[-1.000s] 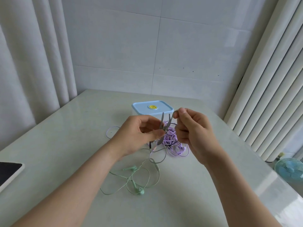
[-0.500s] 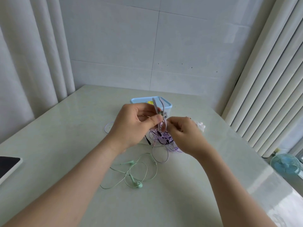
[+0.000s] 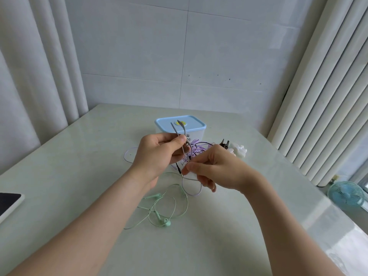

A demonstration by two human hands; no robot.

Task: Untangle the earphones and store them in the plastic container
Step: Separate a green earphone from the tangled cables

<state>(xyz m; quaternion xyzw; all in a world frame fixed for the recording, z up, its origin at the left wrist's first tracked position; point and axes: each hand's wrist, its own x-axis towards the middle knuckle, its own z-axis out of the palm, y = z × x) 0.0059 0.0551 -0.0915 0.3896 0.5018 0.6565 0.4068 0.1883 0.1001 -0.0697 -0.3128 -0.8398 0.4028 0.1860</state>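
Likely handles as light, limp and thin, quick to snag on itself, so best taken by a free strand close to the knot and eased, not tugged. Pinches a grey cord (image 3: 183, 127) between thumb and forefinger of the left hand (image 3: 159, 154), raised off the table (image 3: 79, 156) with two ends poking up before the shut container (image 3: 180, 132), and nips the same cord lower down with the right hand (image 3: 217, 170). Just behind the hands on the table, a purple tangle (image 3: 197, 150); nearer, green earphones (image 3: 159, 212) lying loose.

Glossy, smooth tabletop (image 3: 79, 156) with a stone-like sheen; translucent plastic container (image 3: 197, 134) under a smooth blue lid (image 3: 194, 124); thin, rubbery-looking mint earphones (image 3: 166, 223); matt cloth curtains (image 3: 39, 76).
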